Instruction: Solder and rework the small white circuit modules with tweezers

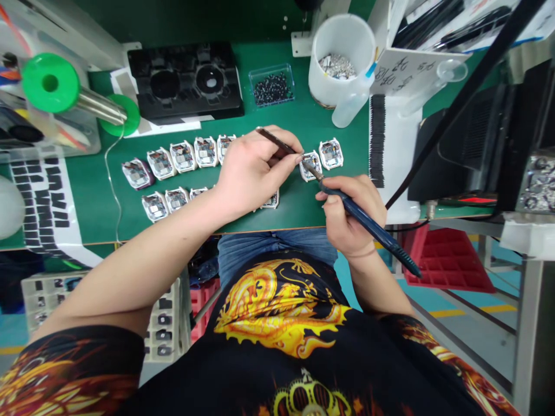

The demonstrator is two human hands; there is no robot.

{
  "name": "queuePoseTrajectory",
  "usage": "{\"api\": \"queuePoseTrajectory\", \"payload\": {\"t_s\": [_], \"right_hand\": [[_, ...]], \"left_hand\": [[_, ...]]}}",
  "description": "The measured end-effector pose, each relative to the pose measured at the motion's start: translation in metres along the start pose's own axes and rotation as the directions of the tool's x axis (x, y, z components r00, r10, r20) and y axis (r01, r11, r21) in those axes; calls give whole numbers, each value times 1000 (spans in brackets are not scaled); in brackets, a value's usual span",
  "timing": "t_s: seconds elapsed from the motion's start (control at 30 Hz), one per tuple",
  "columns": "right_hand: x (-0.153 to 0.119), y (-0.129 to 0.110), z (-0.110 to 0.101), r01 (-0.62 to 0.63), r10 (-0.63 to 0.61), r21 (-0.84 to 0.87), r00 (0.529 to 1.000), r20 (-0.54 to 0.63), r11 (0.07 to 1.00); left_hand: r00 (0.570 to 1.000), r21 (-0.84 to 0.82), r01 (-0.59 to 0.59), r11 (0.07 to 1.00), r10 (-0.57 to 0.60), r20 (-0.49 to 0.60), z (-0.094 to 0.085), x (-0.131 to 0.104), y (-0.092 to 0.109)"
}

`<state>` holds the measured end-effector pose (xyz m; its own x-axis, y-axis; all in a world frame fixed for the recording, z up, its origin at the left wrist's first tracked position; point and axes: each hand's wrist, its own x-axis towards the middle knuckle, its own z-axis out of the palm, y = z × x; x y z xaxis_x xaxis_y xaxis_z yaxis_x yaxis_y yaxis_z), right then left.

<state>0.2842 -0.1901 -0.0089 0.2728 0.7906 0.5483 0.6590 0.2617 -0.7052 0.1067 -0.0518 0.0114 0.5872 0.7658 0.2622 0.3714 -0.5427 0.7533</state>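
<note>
My left hand [254,167] is closed round dark tweezers [274,140], whose tip points at a small white watch case [311,167] with an exposed circuit board. In my right hand [355,216] is a blue-handled soldering iron [375,230], held like a pen. Its metal tip reaches the same watch case, close to the tweezers' tip; whether they touch the board is too small to tell. Another open watch case [331,154] lies just up and right. Further cases, such as a white one [182,156], stand in two rows to the left, partly hidden by my left hand and forearm.
A solder spool [51,84] stands at the left, its wire trailing down the green mat [99,199]. At the back are a black fixture [186,84], a clear box of small black parts [273,86], a white tub [340,58] and a squeeze bottle [350,104]. A black cable [459,95] crosses the right side.
</note>
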Motion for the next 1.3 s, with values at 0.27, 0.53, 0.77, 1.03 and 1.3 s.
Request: {"api": "queuePoseTrajectory", "payload": {"t_s": [0.27,0.53,0.77,1.03,1.3], "right_hand": [[-1,1,0,14,-13,37,1000,-21,999],[1,0,0,29,-28,33,999,-25,999],[1,1,0,31,-31,10,999,-8,999],[2,-1,0,40,-40,10,999,-8,999],[1,-1,0,52,-51,21,998,-23,998]], "left_hand": [[1000,-15,6,1000,-6,17,-1,0,-2],[1000,55,-7,998,6,29,-1,-2,1],[999,60,-29,998,28,22,-1,-2,0],[999,42,-12,999,10,31,-2,-3,-1],[999,56,-39,998,37,31,-2,-3,-3]]}}
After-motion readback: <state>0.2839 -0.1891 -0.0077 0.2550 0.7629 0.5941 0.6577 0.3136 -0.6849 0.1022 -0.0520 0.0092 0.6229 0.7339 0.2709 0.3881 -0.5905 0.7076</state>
